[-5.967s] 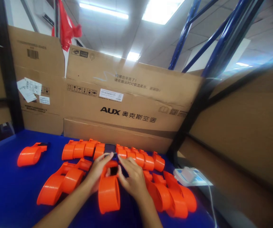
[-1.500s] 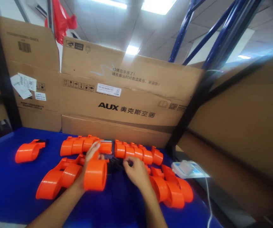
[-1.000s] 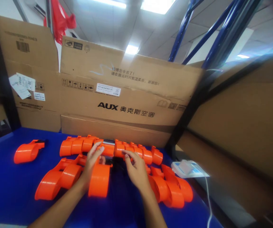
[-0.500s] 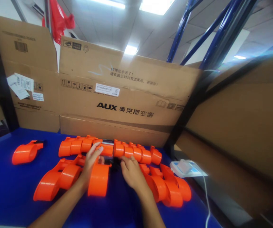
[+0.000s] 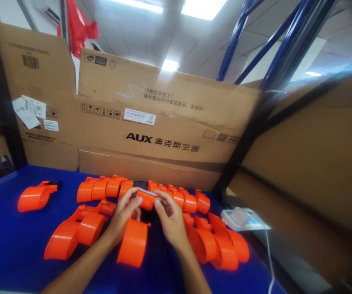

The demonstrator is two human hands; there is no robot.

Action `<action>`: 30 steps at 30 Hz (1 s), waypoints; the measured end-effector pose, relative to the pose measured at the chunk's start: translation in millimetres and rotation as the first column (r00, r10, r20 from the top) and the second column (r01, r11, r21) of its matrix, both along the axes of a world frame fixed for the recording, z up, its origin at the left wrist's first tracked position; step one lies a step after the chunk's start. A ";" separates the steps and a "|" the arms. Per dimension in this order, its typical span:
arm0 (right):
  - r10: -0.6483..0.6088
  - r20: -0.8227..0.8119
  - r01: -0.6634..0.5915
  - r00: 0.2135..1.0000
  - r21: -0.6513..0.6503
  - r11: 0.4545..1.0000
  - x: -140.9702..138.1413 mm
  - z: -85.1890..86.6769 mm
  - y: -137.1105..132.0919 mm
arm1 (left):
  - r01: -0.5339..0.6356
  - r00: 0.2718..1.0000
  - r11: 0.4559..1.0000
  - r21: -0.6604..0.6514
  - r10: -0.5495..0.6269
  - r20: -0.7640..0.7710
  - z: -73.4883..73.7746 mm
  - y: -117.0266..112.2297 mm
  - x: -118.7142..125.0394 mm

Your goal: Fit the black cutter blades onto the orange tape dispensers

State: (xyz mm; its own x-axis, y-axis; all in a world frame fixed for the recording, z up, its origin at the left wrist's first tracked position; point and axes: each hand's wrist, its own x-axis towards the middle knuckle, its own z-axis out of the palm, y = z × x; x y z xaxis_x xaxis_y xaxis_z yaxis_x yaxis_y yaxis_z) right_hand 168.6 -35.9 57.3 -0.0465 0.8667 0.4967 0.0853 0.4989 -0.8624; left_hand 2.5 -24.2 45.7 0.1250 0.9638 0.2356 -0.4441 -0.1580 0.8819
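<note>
My left hand [image 5: 123, 214] and my right hand [image 5: 169, 216] meet over an orange plastic tape dispenser [image 5: 133, 241] lying on the blue table [image 5: 7, 241]. Between their fingertips they pinch a small orange piece [image 5: 147, 199] with a thin pale strip along its top edge. The fingers of both hands are curled round that piece, just above the dispenser's front end. A dark small block [image 5: 140, 184] shows just behind the piece, in the back row.
A row of orange dispensers [image 5: 102, 188] lines the back, others lie at left [image 5: 74, 232], right [image 5: 219, 245], and one alone far left [image 5: 35, 197]. Cardboard boxes [image 5: 163, 134] wall the back and right. A white device with a cable [image 5: 243, 219] sits at the right edge.
Both hands have drawn together and lifted the small orange piece off the back row. The dispenser under them has shifted slightly nearer me.
</note>
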 end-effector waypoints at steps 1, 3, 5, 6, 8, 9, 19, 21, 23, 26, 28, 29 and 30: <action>-0.012 -0.024 0.012 1.000 -0.008 1.000 -1.6 0.1 -0.1 | 0.032 0.999 0.999 0.021 -0.032 -0.019 0.1 -0.5 0.2; -0.028 -0.059 0.027 0.998 -0.021 0.999 -3.0 0.5 -0.3 | 0.087 0.995 0.995 0.055 -0.084 -0.050 0.0 -1.2 0.6; -0.035 -0.061 0.033 0.998 -0.029 0.999 -2.3 1.2 -0.3 | 0.124 0.991 0.990 0.070 -0.120 -0.063 -0.5 -1.7 1.0; -0.039 -0.053 0.037 0.998 -0.030 0.999 -1.5 1.5 -0.1 | 0.133 0.990 0.989 0.071 -0.129 -0.060 -0.7 -1.9 1.3; -0.054 -0.039 0.053 0.998 -0.023 0.998 0.5 2.1 0.6 | 0.138 0.990 0.988 0.066 -0.135 -0.050 -1.1 -2.2 2.0; -0.061 -0.036 0.060 0.998 -0.018 0.998 1.4 2.3 1.0 | 0.136 0.990 0.989 0.062 -0.133 -0.048 -1.2 -2.2 2.3; -0.135 -0.024 0.135 0.991 -0.010 0.991 3.5 4.3 1.4 | 0.089 0.994 0.996 0.023 -0.087 -0.065 1.3 -5.0 3.3; -0.146 -0.030 0.146 0.989 -0.006 0.989 3.5 5.0 0.9 | 0.080 0.996 0.997 0.007 -0.080 -0.038 3.2 -5.9 2.8; -0.150 -0.038 0.150 0.988 -0.001 0.989 3.7 5.6 0.4 | 0.068 0.997 0.998 0.004 -0.067 -0.028 5.4 -6.7 2.3; -0.154 -0.045 0.154 0.987 -0.010 0.988 4.3 6.4 -0.6 | 0.037 0.999 0.999 0.021 -0.037 -0.028 7.7 -7.9 1.5; -0.151 -0.053 0.150 0.987 -0.016 0.988 4.9 6.9 -1.4 | 0.019 1.000 0.999 0.033 -0.018 -0.024 7.5 -7.7 0.3; -0.149 -0.060 0.148 0.987 -0.016 0.989 5.4 7.1 -1.6 | 0.010 1.000 0.999 0.033 -0.009 -0.018 6.6 -6.8 -0.7; -0.149 -0.067 0.148 0.987 -0.017 0.989 6.2 7.3 -1.7 | -0.003 1.000 1.000 0.028 0.003 -0.007 5.3 -5.3 -2.0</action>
